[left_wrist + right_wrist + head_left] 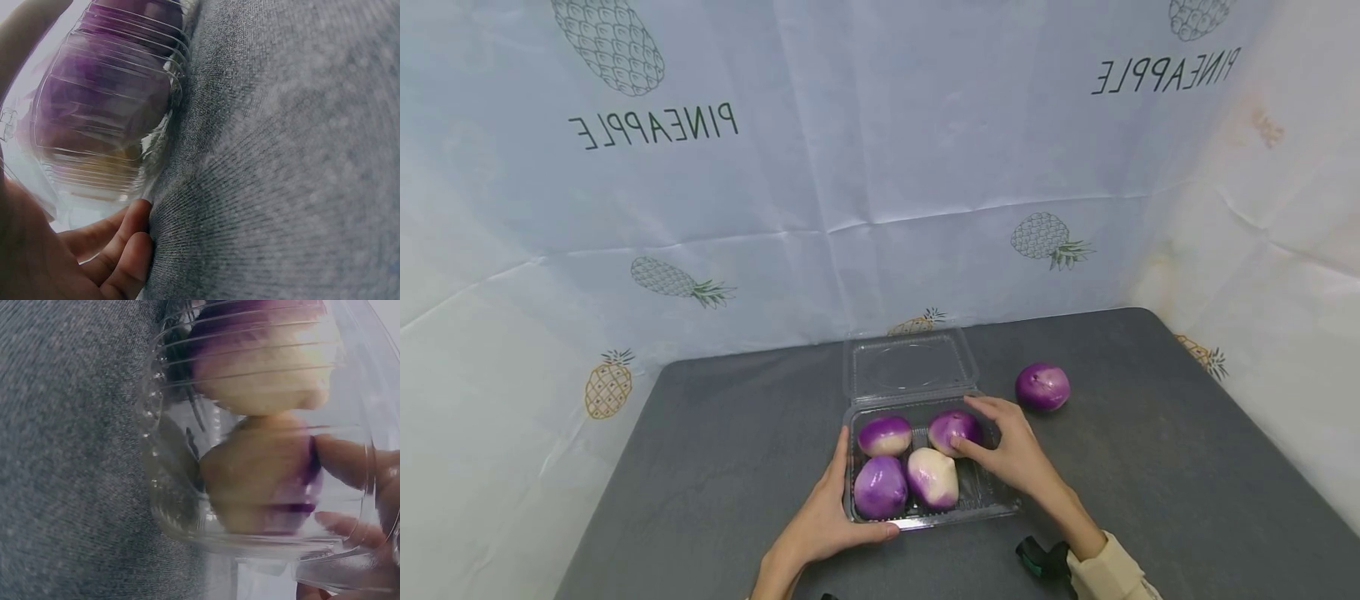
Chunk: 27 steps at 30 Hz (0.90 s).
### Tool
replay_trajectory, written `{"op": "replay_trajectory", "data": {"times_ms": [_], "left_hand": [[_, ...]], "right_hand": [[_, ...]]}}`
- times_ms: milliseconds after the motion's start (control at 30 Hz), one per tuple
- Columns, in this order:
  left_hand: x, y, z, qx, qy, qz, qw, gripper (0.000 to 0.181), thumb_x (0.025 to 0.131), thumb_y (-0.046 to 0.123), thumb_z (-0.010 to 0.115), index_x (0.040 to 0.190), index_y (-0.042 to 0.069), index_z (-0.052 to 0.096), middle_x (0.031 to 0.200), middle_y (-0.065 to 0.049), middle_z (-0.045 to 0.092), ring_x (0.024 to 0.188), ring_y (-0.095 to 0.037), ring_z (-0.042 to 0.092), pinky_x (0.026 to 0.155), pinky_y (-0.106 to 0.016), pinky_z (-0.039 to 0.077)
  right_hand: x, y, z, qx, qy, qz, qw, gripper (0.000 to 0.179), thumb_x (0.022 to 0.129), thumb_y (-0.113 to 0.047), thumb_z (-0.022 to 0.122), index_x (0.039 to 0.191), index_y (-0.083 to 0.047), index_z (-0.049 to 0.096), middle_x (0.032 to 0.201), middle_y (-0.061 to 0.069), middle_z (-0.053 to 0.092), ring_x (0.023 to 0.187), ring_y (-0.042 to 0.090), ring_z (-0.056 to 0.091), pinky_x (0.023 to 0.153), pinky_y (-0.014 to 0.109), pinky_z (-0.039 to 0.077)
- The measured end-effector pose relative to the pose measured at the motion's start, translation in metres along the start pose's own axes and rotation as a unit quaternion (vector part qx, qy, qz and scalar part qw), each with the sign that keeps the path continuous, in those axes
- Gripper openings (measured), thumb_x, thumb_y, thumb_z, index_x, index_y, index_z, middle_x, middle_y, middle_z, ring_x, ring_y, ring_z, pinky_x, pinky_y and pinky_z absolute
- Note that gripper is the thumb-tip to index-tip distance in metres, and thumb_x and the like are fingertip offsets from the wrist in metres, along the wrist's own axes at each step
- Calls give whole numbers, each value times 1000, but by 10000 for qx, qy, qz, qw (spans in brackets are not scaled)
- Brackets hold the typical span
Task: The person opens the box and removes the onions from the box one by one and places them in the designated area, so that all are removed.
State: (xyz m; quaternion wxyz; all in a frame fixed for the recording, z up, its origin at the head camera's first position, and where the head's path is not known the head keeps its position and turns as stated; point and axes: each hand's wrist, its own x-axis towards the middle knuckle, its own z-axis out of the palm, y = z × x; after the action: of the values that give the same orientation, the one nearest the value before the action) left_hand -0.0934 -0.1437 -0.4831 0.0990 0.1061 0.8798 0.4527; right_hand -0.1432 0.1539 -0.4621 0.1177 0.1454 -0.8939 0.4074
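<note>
A clear plastic clamshell container [988,505] lies opened on the table, holding several purple-and-white turnips. My left hand [822,518] spans its front left corner, fingers straight along the left side and thumb along the front rim. At the back right inside, my right hand [1011,446] holds a turnip [946,427] between thumb and fingers. Beside that one sit a paler turnip [934,477], a purple turnip [880,487] and a two-toned turnip [883,437]. In the right wrist view, fingertips meet the held turnip [262,475] behind the clear wall.
The container's lid [910,364] is folded back toward the patterned cloth [820,167] behind the table. Another purple turnip [1042,387] rests on the dark grey table [730,467], right of the lid. A black device [1041,557] is by the right wrist.
</note>
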Motion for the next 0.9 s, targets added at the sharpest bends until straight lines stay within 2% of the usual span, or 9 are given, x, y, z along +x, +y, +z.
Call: {"op": "replay_trajectory", "data": {"times_ms": [300,567,900], "left_hand": [[-1,0,0,35,-5,12,10000,149,64,53,94,165,25,-12,160,-21,39,147,-35,43,114,-60,39],[-1,0,1,-12,18,-20,10000,149,64,53,94,165,26,-12,160,-21,40,147,-36,43,114,-61,38],[0,0,1,11,24,-43,10000,149,63,56,94,165,26,-11,159,-20,42,146,-34,44,114,-60,39]], "right_hand": [[-2,-6,-2,-229,-451,209,9985,74,78,-29,90,138,4,61,140,30,56,136,51,41,105,71,40],[-2,-10,0,-330,-415,199,9984,73,77,-25,90,137,5,61,141,31,55,138,50,39,104,71,41],[-2,-9,4,-341,-234,-21,9991,64,75,-20,91,131,-1,66,134,24,64,137,50,41,104,71,42]]}}
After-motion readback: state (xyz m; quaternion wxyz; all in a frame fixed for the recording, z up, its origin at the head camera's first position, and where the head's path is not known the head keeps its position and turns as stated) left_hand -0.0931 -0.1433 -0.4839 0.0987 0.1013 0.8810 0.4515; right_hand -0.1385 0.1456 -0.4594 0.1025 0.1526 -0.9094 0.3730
